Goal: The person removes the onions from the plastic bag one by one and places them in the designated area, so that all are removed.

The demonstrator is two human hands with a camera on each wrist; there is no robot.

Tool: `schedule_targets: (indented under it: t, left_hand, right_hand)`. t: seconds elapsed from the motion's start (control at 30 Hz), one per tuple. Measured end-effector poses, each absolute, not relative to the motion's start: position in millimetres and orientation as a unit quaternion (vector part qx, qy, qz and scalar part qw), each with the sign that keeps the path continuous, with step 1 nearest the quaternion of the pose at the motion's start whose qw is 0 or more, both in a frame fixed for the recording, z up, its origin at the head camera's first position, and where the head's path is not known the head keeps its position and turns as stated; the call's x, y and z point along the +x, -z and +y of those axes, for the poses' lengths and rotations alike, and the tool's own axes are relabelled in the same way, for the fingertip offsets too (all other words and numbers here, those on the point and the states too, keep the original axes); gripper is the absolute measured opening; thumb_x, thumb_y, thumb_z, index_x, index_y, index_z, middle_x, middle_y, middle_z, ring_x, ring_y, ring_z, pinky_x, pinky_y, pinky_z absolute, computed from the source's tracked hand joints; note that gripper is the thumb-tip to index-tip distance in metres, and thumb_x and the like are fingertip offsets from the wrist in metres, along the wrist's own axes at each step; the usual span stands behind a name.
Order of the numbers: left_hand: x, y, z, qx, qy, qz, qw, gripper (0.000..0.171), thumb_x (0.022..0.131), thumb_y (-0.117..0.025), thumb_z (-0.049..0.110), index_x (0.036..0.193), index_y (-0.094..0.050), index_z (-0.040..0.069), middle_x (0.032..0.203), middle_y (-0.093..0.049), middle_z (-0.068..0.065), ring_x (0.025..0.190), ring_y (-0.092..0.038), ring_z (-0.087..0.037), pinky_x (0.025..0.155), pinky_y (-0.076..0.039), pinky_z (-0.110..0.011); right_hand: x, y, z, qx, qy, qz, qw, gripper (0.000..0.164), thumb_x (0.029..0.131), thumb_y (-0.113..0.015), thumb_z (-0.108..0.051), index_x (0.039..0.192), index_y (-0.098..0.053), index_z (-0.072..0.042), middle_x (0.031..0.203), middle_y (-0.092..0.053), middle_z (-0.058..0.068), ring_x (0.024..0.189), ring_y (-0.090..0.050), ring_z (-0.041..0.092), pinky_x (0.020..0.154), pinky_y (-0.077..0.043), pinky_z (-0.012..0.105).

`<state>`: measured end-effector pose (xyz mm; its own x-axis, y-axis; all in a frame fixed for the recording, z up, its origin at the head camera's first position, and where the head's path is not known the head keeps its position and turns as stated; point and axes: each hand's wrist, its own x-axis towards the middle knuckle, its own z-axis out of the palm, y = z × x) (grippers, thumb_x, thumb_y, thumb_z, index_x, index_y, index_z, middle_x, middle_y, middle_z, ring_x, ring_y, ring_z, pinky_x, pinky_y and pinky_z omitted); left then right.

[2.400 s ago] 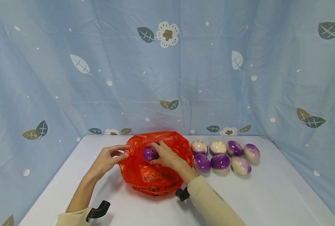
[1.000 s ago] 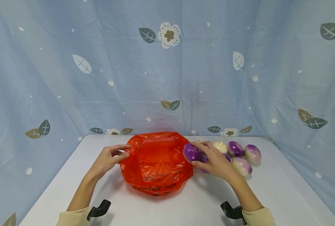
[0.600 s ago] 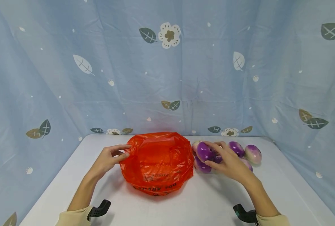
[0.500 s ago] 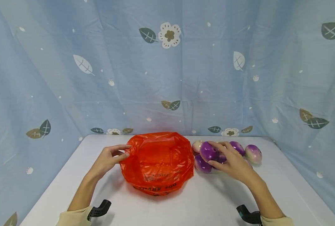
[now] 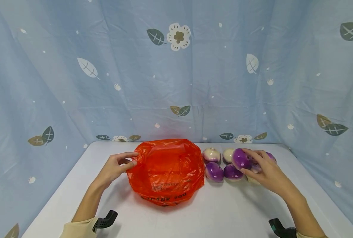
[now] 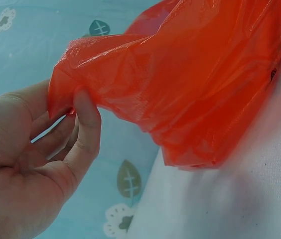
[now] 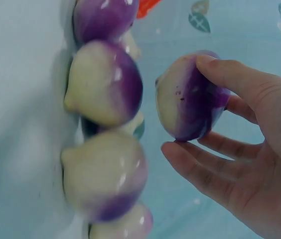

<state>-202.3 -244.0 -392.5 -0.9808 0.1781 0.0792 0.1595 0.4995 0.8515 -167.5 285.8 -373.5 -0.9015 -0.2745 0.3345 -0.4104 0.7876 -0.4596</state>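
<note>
My left hand pinches the left rim of a red plastic bag between thumb and fingers; the left wrist view shows the gathered film at the fingertips. The bag's mouth gapes upward on the white table. My right hand grips a purple-and-white turnip by its sides, raised over the other turnips. In the right wrist view the held turnip is apart from the row, its purple half toward the palm. Some turnips are partly hidden behind the right hand.
Right of the bag lie several more turnips in two rows, among them a pale one at the back and purple ones in front. A blue patterned curtain hangs behind the white table.
My right hand has lifted the turnip out of the bag's mouth and carried it right, over the rows of turnips. My left hand keeps its pinch on the bag's rim.
</note>
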Motion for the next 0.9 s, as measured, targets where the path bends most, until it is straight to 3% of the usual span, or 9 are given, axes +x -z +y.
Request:
schedule_targets:
  t: [0.1, 0.37, 0.6, 0.9]
  left_hand:
    - [-202, 392, -243, 0.098, -0.492, 0.865, 0.011, 0.042, 0.09, -0.071, 0.03, 0.129, -0.065, 0.015, 0.111, -0.07, -0.012, 0.094, -0.064, -0.024, 0.075, -0.056, -0.027]
    - [-202, 393, -243, 0.102, -0.495, 0.863, 0.01, 0.042, 0.089, -0.072, 0.03, 0.128, -0.066, 0.015, 0.111, -0.07, -0.012, 0.094, -0.064, -0.024, 0.075, -0.056, -0.027]
    - [-202, 393, -243, 0.105, -0.502, 0.858, 0.01, 0.042, 0.089, -0.072, 0.03, 0.128, -0.066, 0.015, 0.11, -0.07, -0.013, 0.092, -0.065, -0.023, 0.073, -0.056, -0.027]
    - [-203, 392, -243, 0.105, -0.498, 0.861, 0.011, 0.042, 0.089, -0.072, 0.029, 0.128, -0.066, 0.015, 0.111, -0.071, -0.013, 0.092, -0.065, -0.022, 0.074, -0.056, -0.027]
  right_hand:
    - [-165, 374, 298, 0.171, -0.257, -0.942, 0.132, 0.067, 0.087, -0.075, -0.032, 0.145, -0.047, -0.014, 0.123, -0.053, 0.019, 0.105, -0.062, 0.039, 0.073, -0.058, 0.046]
    - [-161, 373, 329, 0.131, -0.247, -0.949, 0.145, 0.072, 0.085, -0.077, -0.03, 0.145, -0.044, -0.01, 0.12, -0.05, 0.027, 0.1, -0.062, 0.048, 0.06, -0.059, 0.035]
    - [-160, 381, 351, 0.113, -0.221, -0.957, 0.152, 0.072, 0.081, -0.081, -0.03, 0.14, -0.048, -0.006, 0.117, -0.051, 0.03, 0.097, -0.061, 0.052, 0.072, -0.051, 0.065]
    - [-160, 388, 379, 0.1, -0.216, -0.967, 0.086, 0.072, 0.081, -0.081, -0.029, 0.137, -0.047, 0.0, 0.116, -0.051, 0.034, 0.093, -0.063, 0.053, 0.071, -0.054, 0.061]
